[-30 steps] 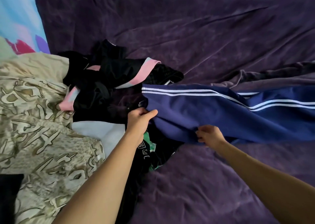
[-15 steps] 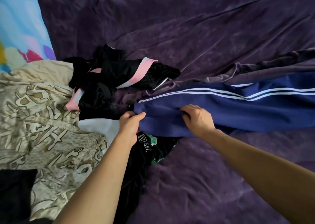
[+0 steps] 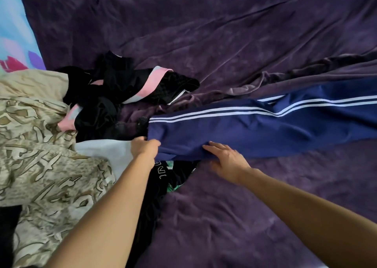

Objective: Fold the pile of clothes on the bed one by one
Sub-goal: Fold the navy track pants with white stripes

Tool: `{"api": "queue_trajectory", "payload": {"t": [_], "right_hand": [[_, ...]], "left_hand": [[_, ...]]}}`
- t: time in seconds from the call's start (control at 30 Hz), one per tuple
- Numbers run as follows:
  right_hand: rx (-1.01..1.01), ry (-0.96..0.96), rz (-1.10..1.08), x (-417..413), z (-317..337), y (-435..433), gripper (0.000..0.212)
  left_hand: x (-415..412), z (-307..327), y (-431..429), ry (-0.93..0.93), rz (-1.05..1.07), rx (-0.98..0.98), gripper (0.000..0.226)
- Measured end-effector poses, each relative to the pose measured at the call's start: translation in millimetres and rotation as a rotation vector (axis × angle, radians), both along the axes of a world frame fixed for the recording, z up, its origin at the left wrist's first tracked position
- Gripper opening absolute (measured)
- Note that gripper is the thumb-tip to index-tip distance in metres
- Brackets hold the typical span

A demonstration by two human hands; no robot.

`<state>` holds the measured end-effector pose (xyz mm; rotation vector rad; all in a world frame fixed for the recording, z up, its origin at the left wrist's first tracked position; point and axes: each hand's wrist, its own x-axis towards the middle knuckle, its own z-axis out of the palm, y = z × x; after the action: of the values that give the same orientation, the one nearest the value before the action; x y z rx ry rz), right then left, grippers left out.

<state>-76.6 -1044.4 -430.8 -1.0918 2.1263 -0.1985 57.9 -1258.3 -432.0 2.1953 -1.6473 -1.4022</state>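
Note:
Navy track pants (image 3: 255, 129) with white side stripes stretch from the middle of the bed to the right edge of view. My left hand (image 3: 143, 148) pinches their left end, at the near corner. My right hand (image 3: 226, 161) lies on the near edge of the pants a little to the right, fingers spread and partly under the fabric. The pile of clothes (image 3: 122, 96) sits left of centre: black garments with pink and pale blue trim, and a dark garment with green print (image 3: 173, 178) under the pants.
A purple velvet blanket (image 3: 224, 33) covers the bed. A beige patterned cover (image 3: 40, 155) lies bunched at the left, with a pale blue cloth (image 3: 106, 151) on its edge. A colourful pillow (image 3: 14, 35) is at the far left. Something black (image 3: 8, 233) sits at the bottom left.
My right hand slid off the top of the pants to their near edge and spread its fingers. My left hand kept its grip on the end. The pants lie a little flatter.

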Motion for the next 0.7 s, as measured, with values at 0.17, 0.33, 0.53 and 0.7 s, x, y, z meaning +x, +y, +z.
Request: {"api": "queue_trajectory", "payload": {"t": [0.17, 0.33, 0.53, 0.7], "right_hand": [[0.046, 0.013, -0.255, -30, 21, 63, 0.058], [0.073, -0.05, -0.506, -67, 43, 121, 0.06], [0.038, -0.079, -0.68, -118, 42, 185, 0.057], [0.077, -0.11, -0.627, -174, 21, 232, 0.056]], "left_hand": [[-5, 45, 11, 0.067, -0.091, -0.126, 0.017], [-78, 109, 54, 0.263, -0.426, -0.335, 0.013], [-200, 109, 158, 0.344, -0.676, -0.21, 0.017], [-240, 45, 223, 0.293, -0.845, 0.232, 0.027]]}}
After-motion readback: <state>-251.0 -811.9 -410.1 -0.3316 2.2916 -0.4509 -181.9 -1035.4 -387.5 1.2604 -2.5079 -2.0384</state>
